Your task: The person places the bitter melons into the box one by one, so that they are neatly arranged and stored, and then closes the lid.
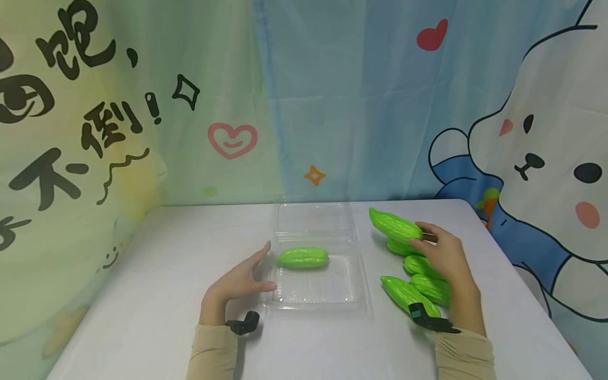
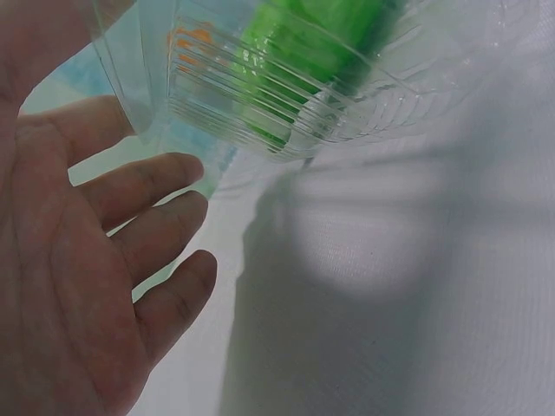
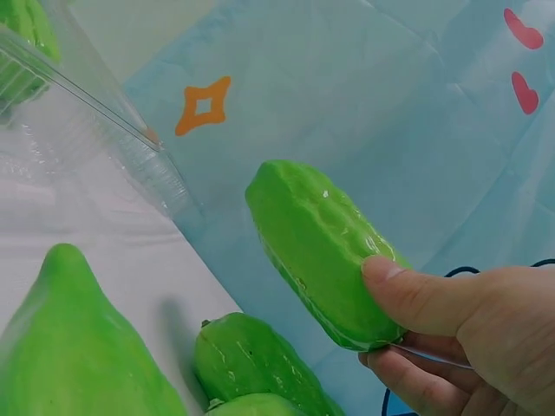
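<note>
Beige sleeves [image 1: 464, 352] nearest camera, bottom edge. Right grip [image 1: 442, 250]: thumb and fingers pinch green gourd [image 1: 395, 224] near one end; gourd held up, tilted, over other green gourds [image 1: 429, 287] at right of table [image 1: 304, 345]. Left grip [image 1: 244, 279]: holds nothing, fingers spread, at left side of clear container [image 1: 315, 287]; firm contact, can't tell. Another gourd [image 1: 303, 257] lies inside. Held gourd looks light, stiff, glossy, probably slippery; mid-body likely steadier hold. Container seems thin, flexy; best taken by rim.
</note>
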